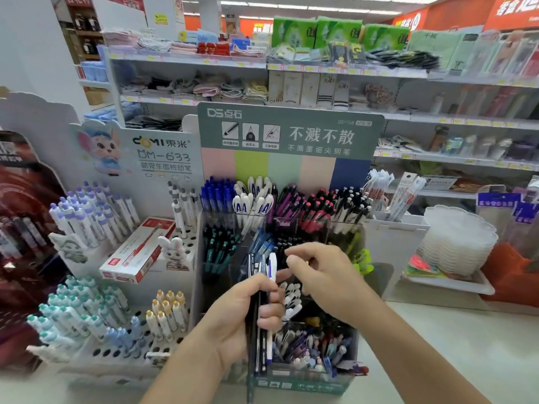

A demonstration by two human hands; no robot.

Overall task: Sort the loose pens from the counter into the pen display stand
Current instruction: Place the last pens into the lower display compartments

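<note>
Behind the pale shop counter (455,339), long white shelving (320,71) carries folded cloths and packets, placed high and far back, out of the way of the sorting.

On that counter stands the tiered grey-green cardboard pen display stand with its striped header card (287,132), its clear compartments stepped upward toward the back so that every row of caps shows. Blue caps, white clips, purple and pink barrels each have their own cell, which reads as sorting by kind. To its left sits a white perforated pen rack with a cartoon mouse header (163,158), holding lilac, teal and yellow-capped pens upright in holes; a red-and-white pen box (137,252) lies tilted across it.

In front of the stand, the left hand (248,313) has its fingers curled tight around an upright bundle of loose pens, dark barrels with one white-and-blue one (264,310), gripped at mid-length so the tops fan free for picking. These are the task's pens, off the counter and held just before the stand's middle tiers.

Beside them the right hand (318,272) hovers with fingers loosely bent and thumb toward forefinger, grasping nothing that I can make out. It seems poised to pluck one pen from the bundle; the white one is nearest.
</note>
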